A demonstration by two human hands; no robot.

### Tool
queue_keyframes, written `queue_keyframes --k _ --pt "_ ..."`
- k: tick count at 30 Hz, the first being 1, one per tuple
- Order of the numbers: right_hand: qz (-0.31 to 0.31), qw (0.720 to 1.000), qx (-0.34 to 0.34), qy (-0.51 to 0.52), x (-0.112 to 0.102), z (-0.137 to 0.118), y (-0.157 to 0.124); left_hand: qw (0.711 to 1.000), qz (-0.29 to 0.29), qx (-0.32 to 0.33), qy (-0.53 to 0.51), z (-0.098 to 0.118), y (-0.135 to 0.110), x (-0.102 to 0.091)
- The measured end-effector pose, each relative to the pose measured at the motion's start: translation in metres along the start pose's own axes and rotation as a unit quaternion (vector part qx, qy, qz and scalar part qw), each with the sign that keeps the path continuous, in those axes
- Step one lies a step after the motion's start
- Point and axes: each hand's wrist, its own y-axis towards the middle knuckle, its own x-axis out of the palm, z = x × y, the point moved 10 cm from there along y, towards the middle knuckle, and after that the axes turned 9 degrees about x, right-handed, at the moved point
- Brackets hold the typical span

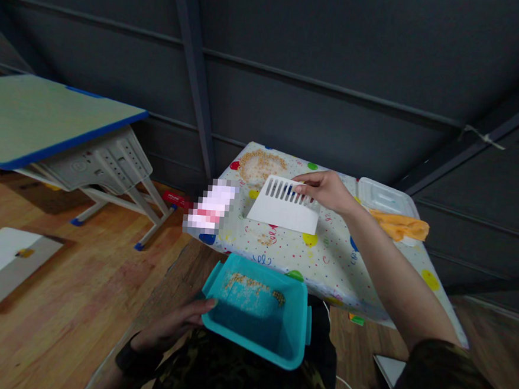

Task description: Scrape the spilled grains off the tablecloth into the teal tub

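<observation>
My left hand (189, 314) grips the left side of a teal plastic bin (254, 330), its thumb over the rim. The bin is held just below the table's front edge, and small tan grains with pale powder lie inside it. Over the table, my right hand (324, 190) is closed on the slotted far edge of a flat white plastic scraper (282, 217). The scraper's broad solid edge faces me. Behind it, a ring of tan grains (261, 165) with pale powder in the middle is spread on the tablecloth.
A patterned tablecloth (325, 270) covers the table. At its right are a clear plastic lid (388, 197) and an orange cloth (399, 226); a blurred-out phone-like item (212, 206) lies left. A desk (60, 121) stands further left. Dark wall panels (327, 116) rise behind.
</observation>
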Motion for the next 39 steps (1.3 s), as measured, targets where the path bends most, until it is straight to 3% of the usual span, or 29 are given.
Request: queue_keyframes --k 4,7,10,14,21,33,36,39 --pt "0.040 0.998 -0.043 0.001 0.004 -0.018 -0.005 0.999 -0.041 0.002 -0.018 0.001 -0.002 0.009" --pt "0.056 0.995 -0.073 -0.023 0.013 -0.023 -0.015 1.000 -0.020 0.007 -0.016 0.002 -0.001 0.005" --pt "0.051 0.988 -0.126 -0.072 0.026 -0.031 -0.032 1.000 0.018 0.011 -0.014 0.004 0.000 -0.001" --pt "0.056 0.973 -0.188 -0.122 0.035 -0.041 -0.054 1.000 0.008 0.015 -0.009 0.007 -0.001 0.002" --pt "0.002 0.968 -0.206 -0.147 0.044 -0.043 -0.078 1.000 0.002 0.025 0.012 0.005 0.000 -0.002" --pt "0.025 0.947 -0.260 -0.185 0.034 -0.049 -0.141 1.000 -0.011 0.005 0.005 0.006 -0.002 0.007" --pt "0.034 0.951 -0.243 -0.188 0.029 -0.048 -0.144 1.000 -0.006 0.011 0.009 0.004 -0.001 0.004" --pt "0.093 0.952 -0.206 -0.207 0.009 -0.043 -0.143 1.000 -0.025 0.017 -0.008 0.003 -0.002 0.007"
